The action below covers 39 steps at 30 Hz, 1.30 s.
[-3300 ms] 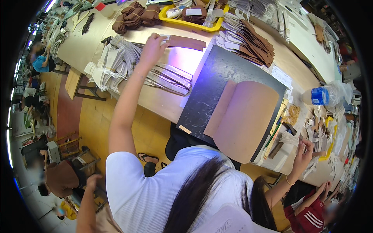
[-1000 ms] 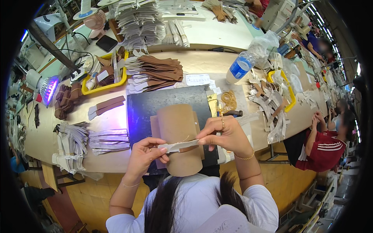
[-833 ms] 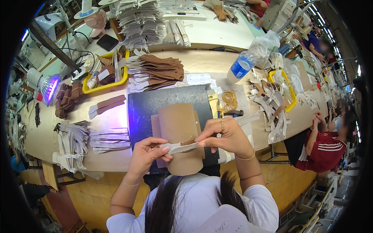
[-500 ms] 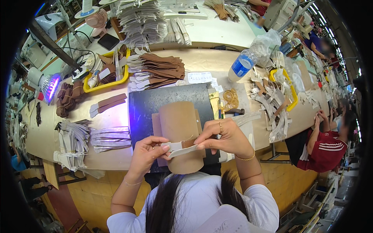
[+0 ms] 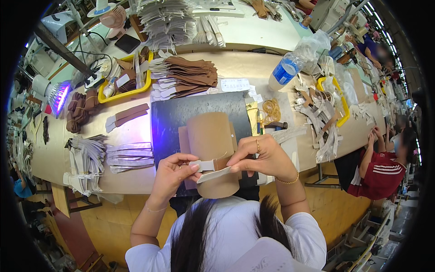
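I have both hands close together in front of the body, working over a curved tan board that sits on a black mat. The left hand pinches the white left end of a brown-and-white strip between thumb and fingers; the right hand grips its other end the same way. The strip is stretched across the near part of the board, between the two hands. A white piece slants along its near edge; I can't tell whether the two are joined, nor whether the strip touches the board beneath. To the left on the table, two brown strips with pale ends lie near the mat's edge, with flat white strips nearer me and a glowing purple lamp farther out. Beyond the mat I see a fanned pile of brown strips beside a yellow tray. On the right, rubber bands lie near a blue-labelled bottle.
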Each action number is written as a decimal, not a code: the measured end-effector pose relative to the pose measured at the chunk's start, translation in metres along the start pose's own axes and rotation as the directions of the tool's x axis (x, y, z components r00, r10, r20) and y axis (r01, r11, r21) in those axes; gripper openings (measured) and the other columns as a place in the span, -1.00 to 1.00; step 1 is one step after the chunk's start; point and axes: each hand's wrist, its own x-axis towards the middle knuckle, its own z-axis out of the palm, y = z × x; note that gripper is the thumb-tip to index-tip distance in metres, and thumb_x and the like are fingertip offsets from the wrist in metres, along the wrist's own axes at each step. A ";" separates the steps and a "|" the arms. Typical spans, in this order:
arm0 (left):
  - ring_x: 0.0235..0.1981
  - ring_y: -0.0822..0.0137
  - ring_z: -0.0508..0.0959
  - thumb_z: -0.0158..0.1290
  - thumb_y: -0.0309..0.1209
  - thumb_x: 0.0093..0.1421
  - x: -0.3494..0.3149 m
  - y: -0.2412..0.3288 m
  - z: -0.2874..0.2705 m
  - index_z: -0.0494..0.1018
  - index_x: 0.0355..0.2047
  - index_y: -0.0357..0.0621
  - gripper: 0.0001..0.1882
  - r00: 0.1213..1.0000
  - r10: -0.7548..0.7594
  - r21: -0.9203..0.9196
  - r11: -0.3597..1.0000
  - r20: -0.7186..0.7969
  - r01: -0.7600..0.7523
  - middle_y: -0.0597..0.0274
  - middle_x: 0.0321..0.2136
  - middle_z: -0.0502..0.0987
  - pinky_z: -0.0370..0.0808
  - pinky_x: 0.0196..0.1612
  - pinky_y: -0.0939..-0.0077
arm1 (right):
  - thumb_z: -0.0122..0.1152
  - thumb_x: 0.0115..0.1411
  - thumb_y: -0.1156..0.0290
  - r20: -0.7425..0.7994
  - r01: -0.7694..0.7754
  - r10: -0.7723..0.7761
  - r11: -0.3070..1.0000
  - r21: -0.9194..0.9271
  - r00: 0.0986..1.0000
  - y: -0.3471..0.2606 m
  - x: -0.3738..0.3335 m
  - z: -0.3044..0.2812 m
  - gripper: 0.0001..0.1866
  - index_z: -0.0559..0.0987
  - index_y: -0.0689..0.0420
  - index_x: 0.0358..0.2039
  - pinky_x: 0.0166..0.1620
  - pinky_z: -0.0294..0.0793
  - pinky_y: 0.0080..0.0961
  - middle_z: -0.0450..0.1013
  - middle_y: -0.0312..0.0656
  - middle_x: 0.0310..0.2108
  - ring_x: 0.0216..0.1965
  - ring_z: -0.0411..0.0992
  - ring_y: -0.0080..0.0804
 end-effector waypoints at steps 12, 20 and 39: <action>-0.43 0.28 0.60 0.06 -0.61 0.13 -0.001 0.004 0.002 0.40 -0.21 -0.43 -0.79 1.000 -0.017 -0.013 1.000 0.001 0.017 0.02 -0.42 0.52 0.62 -0.37 0.53 | 0.33 0.00 0.43 0.028 -0.012 0.013 1.000 -0.020 1.000 0.001 0.001 0.001 -0.87 0.64 0.17 -0.41 -0.65 0.33 -0.73 0.47 -0.28 -0.55 -0.70 0.37 -0.65; -0.44 0.28 0.60 0.06 -0.61 0.12 -0.001 0.003 0.002 0.40 -0.22 -0.43 -0.79 1.000 -0.012 -0.018 1.000 -0.002 0.012 0.01 -0.42 0.52 0.62 -0.38 0.54 | 0.33 0.00 0.43 0.039 -0.005 0.006 1.000 -0.031 0.999 0.000 0.002 0.002 -0.87 0.64 0.16 -0.41 -0.65 0.31 -0.72 0.46 -0.28 -0.56 -0.71 0.36 -0.65; -0.45 0.40 0.57 0.07 -0.58 0.12 0.002 0.000 -0.002 0.42 -0.21 -0.41 -0.78 0.999 -0.027 0.008 1.000 0.024 0.027 0.08 -0.42 0.53 0.56 -0.40 0.64 | 0.33 0.01 0.42 0.046 -0.001 0.001 1.000 0.008 0.999 0.005 0.005 0.003 -0.86 0.64 0.18 -0.41 -0.66 0.31 -0.75 0.45 -0.30 -0.58 -0.70 0.38 -0.66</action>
